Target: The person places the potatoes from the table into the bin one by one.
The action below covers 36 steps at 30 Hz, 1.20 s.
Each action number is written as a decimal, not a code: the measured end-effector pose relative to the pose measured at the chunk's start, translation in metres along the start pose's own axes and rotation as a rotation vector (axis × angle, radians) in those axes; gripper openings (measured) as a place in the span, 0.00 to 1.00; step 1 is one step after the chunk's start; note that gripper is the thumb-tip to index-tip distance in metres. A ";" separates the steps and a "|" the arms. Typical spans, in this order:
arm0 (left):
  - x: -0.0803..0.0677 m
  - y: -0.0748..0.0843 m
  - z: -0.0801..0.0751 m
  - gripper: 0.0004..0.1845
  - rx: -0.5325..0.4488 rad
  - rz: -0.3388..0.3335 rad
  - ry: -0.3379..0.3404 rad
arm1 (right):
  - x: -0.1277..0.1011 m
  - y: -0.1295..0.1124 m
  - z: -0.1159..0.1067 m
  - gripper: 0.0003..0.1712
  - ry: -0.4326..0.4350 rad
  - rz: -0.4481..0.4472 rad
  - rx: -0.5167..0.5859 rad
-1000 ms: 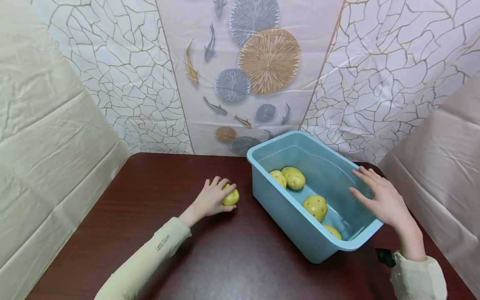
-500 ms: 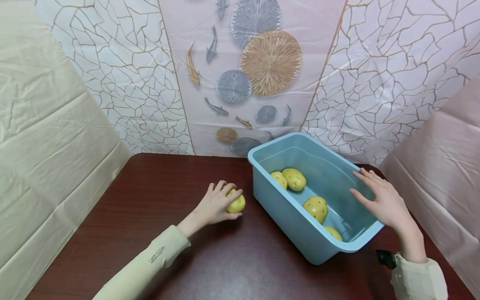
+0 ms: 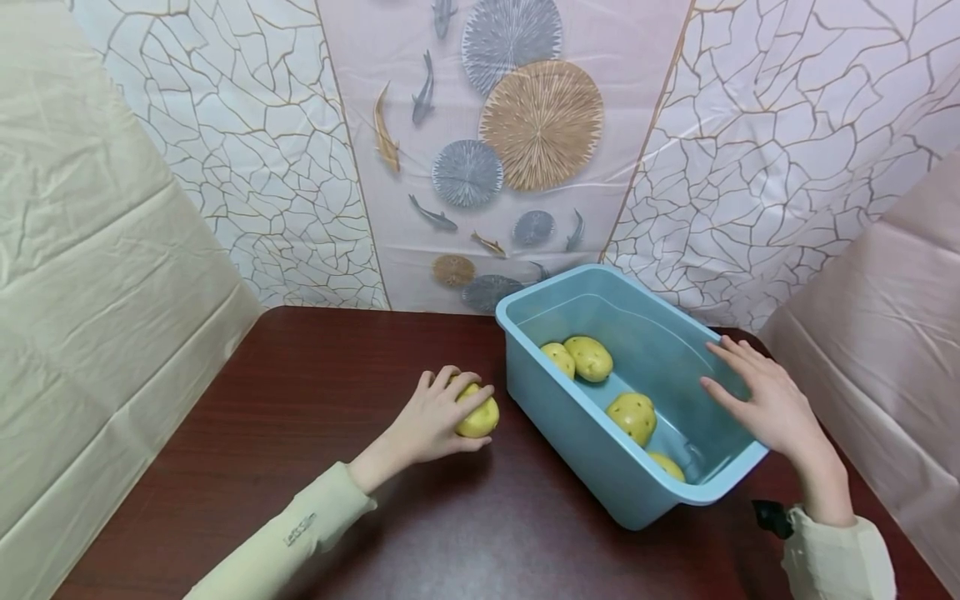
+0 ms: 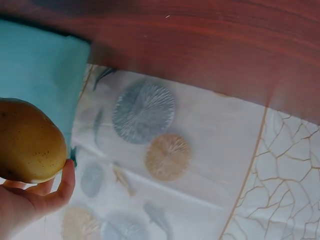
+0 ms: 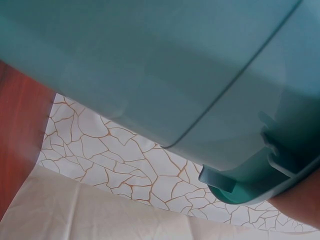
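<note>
My left hand [image 3: 435, 421] grips a yellow potato [image 3: 480, 416], fingers and thumb curled round it, beside the near-left wall of a blue plastic bin [image 3: 577, 446]. In the left wrist view the potato [image 4: 30, 142] sits against the fingers, with the bin [image 4: 45, 60] behind it. Over the bin's right rim lies my right hand [image 3: 772, 404], its fingers spread and fairly straight, holding nothing. Several potatoes [image 3: 632, 417] lie on the bin's floor; the left wall partly hides two. The right wrist view is filled mostly by the bin's outer wall [image 5: 125, 65].
A dark red-brown table [image 3: 345, 358] carries the bin on its right side. Patterned cloth [image 3: 465, 233] hangs at the back, and pale fabric walls [image 3: 97, 333] close off both sides. A small black object [image 3: 772, 517] sits by the right cuff.
The left hand has moved a little to the right and nearer to me with the potato, towards the bin. The right hand and the bin have stayed put.
</note>
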<state>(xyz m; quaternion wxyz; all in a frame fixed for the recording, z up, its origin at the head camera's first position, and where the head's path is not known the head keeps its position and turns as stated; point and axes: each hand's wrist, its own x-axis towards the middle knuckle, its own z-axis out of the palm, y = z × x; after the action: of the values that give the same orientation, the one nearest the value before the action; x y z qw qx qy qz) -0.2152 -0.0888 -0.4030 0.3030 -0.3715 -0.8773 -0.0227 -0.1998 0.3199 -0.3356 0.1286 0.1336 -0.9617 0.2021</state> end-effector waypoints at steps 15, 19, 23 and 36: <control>0.019 0.005 -0.036 0.31 0.008 0.036 0.062 | 0.000 0.000 0.001 0.33 0.009 -0.006 -0.005; 0.026 0.006 -0.045 0.32 -0.019 0.027 0.058 | 0.000 0.001 0.001 0.33 0.013 -0.007 -0.009; 0.033 0.008 -0.053 0.32 -0.055 0.009 0.056 | 0.001 0.000 0.001 0.34 0.012 -0.006 -0.006; 0.063 0.017 -0.067 0.32 -0.070 0.042 0.084 | 0.000 0.002 0.001 0.34 0.015 -0.001 0.006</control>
<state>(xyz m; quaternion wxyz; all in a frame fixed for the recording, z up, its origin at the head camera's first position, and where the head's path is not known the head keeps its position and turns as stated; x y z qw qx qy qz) -0.2032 -0.0540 -0.3166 0.3268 -0.3988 -0.8545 -0.0629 -0.2005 0.3211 -0.3377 0.1355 0.1328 -0.9600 0.2058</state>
